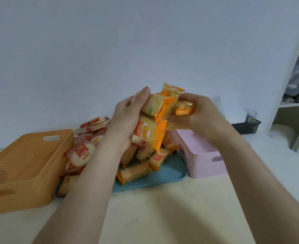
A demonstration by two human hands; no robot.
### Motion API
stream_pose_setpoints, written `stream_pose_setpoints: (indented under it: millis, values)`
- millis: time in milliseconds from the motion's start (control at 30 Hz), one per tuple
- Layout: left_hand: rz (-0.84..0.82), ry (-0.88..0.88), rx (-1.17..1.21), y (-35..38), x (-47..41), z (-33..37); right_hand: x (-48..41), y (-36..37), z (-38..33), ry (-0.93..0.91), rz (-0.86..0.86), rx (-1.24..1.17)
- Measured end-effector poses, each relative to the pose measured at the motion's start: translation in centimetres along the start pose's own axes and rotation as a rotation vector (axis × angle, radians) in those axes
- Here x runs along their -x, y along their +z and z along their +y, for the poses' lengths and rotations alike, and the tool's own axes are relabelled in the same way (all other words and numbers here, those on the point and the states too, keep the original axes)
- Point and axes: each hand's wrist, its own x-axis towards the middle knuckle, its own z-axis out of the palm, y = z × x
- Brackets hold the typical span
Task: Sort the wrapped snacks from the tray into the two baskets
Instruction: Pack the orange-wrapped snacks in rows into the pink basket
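Note:
A blue tray [169,175] in the middle of the table holds a heap of wrapped snacks: orange-and-yellow packs [136,171] toward the right, red-and-white packs [82,152] toward the left. Raised above the tray, my left hand [125,120] and my right hand [203,117] together clasp a bundle of several orange-and-yellow snack packs [161,110]. The orange basket [22,166] stands left of the tray and looks empty. The pink basket [201,159] stands right of the tray, partly hidden behind my right forearm.
A plain wall rises directly behind the table. A dark tray with small items [247,125] sits at the back right. A white shelf unit [296,110] stands at the far right. Bare cream tabletop [162,213] lies in front of the tray.

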Motion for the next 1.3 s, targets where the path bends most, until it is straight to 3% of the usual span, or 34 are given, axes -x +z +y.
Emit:
stream_pose_setpoints:
  millis: [100,167,267,400,600,667,800,900,1000,1133,1300]
  values:
    - [0.013,0.078,-0.102,4.1,-2.9,0.0,-1.0,-3.5,-0.3,-0.043,0.156,0.218]
    - [0.059,0.056,-0.244,6.4,-5.0,-1.2,-1.5,-5.1,1.0,0.024,0.184,0.286]
    - [0.042,-0.102,-0.341,9.4,-6.6,-3.5,-0.9,-6.8,3.5,0.239,0.116,0.332]
    - [-0.033,-0.278,-0.180,10.8,-6.1,-5.3,1.1,-7.7,5.5,0.374,0.143,0.352]
    - [0.169,0.157,-0.301,5.5,-2.6,-4.5,2.0,-6.7,5.2,0.216,0.313,0.287]
    - [0.222,0.204,-0.439,2.2,-1.8,-4.3,2.3,-5.1,3.9,0.160,0.287,0.241]
    - [0.222,-0.008,-0.749,-3.9,-0.4,-3.9,2.3,0.0,2.5,0.131,0.028,0.220]
    - [-0.010,-0.149,-1.064,-6.4,0.2,-5.0,1.7,3.9,4.6,0.227,-0.209,0.431]
    - [-0.233,-0.152,-1.266,-6.6,0.0,-8.0,1.2,6.5,7.5,0.347,-0.304,0.515]
    - [-0.277,-0.089,-1.274,-5.9,-1.0,-11.6,0.0,8.3,10.8,0.436,-0.190,0.395]
    - [-0.160,-0.127,-1.189,-5.2,-2.1,-13.0,-1.9,8.3,11.4,0.488,-0.011,-0.187]
